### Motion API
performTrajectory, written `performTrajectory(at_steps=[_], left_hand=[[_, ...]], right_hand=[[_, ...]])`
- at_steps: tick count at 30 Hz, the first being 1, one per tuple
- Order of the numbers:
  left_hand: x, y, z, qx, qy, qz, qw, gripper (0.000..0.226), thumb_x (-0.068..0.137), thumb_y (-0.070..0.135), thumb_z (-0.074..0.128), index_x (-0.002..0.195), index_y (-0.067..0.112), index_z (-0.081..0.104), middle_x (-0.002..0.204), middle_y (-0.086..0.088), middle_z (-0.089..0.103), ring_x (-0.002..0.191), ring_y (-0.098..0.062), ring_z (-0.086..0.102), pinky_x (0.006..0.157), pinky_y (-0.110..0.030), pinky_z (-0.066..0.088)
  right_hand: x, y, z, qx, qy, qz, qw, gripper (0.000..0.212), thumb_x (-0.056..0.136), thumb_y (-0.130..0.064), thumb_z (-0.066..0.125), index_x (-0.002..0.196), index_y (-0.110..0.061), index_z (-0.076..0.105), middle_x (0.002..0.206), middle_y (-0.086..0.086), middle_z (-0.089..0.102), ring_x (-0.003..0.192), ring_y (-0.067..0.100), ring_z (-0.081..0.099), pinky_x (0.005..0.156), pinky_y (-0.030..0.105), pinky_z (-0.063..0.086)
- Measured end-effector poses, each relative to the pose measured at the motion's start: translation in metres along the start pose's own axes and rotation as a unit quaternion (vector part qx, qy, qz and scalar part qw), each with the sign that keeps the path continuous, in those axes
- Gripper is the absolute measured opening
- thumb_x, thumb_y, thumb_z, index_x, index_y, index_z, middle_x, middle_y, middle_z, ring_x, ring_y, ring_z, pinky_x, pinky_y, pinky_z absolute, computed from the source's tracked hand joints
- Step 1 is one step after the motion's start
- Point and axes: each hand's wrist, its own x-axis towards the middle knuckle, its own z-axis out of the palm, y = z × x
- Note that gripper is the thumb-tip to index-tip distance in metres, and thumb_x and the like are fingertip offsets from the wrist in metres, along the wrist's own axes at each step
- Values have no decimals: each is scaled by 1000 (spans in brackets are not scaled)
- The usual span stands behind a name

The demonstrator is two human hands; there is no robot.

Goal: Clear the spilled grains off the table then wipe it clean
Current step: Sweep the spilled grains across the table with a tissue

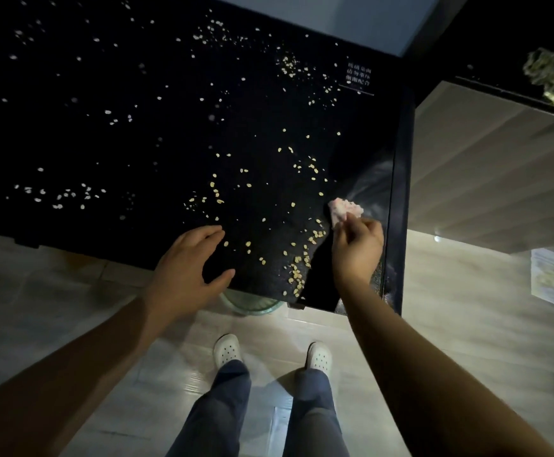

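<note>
1. The spilled grains point(297, 273) lie scattered over most of the black tabletop point(137, 143). They are thickest in a yellow band near its near right corner and thinner and paler toward the far left.
2. A crumpled pinkish wad point(345, 209) sits at the right end of that band, close to the tabletop's right edge. It is pinched between the fingertips of the right hand point(358, 249), and whether it touches the surface cannot be told.
3. The left hand point(183, 268) is spread wide and holds nothing. Its fingers reach over the near edge, with the thumb pointing toward the grains.
4. White lettering point(358, 74) is printed near the far right corner of the tabletop.
5. A round pale-green container point(252, 304) shows below the near edge, partly hidden under it, between the two forearms.
6. Two white clogs point(226, 349) stand on the pale floor point(38, 291) in front of the table.
7. A sheet of paper point(547, 277) lies on the floor at the right.
8. A crumpled greenish thing point(551, 74) rests on a separate dark surface at the top right.
</note>
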Motion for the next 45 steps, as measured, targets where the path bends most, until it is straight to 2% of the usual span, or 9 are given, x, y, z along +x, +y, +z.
performTrajectory(at_steps=[3,7,10,19,22,28,31,38,45], left_hand=[[3,-9,-3,3,1,-4,1000,88,71,65,40,142,13,43,146,5,38,133,-16,34,105,-28,32],[10,-11,-4,8,-8,-8,1000,87,73,64,41,143,14,40,147,6,35,135,-16,32,108,-32,33],[17,-9,-4,5,-10,-10,1000,81,77,58,48,144,14,39,147,5,35,135,-16,31,109,-37,37],[54,21,-4,8,-3,19,1000,82,76,64,40,142,15,42,144,6,39,133,-13,32,105,-21,23],[62,25,-4,20,1,9,1000,69,86,48,59,144,16,39,145,5,39,136,-14,30,110,-26,25],[91,24,-8,26,12,-35,999,66,85,42,64,141,14,43,145,2,41,136,-19,33,111,-37,34],[108,25,-11,30,29,-33,999,65,82,35,69,139,11,46,143,-2,43,133,-21,36,107,-33,36],[145,17,-12,118,12,-33,992,83,75,48,73,141,9,42,149,-9,35,140,-30,26,110,-41,27],[148,22,-3,137,-1,-88,987,95,74,65,62,149,18,27,157,0,16,146,-20,6,116,-41,20]], right_hand=[[-26,-6,18,-13,-5,-32,999,26,89,-9,64,115,-7,69,107,10,56,99,25,55,91,28,46],[-48,-27,20,17,-57,-58,997,23,87,-9,68,110,-6,72,98,1,57,87,10,53,78,4,36],[-31,-35,-4,51,-41,-56,996,21,87,-10,68,107,-6,72,95,2,58,81,6,53,74,3,39],[97,-28,-18,-9,8,-60,998,20,90,-13,64,106,-5,73,96,5,57,83,12,56,68,-4,31],[115,-26,7,-6,-21,-40,999,20,91,-13,64,106,-2,71,101,5,56,92,18,60,71,0,33],[65,-26,37,15,-125,-113,986,24,89,-5,62,111,-9,70,107,3,54,100,21,54,91,23,45],[38,-31,32,58,-182,-152,970,22,89,-10,65,110,-13,72,102,-2,58,97,15,55,88,20,45],[148,-48,5,57,-68,-138,987,13,89,-7,66,98,-1,73,94,1,55,84,19,57,72,0,35],[200,-32,52,-21,-98,-161,982,18,90,-10,63,105,-6,72,97,2,54,94,29,56,81,22,40]])
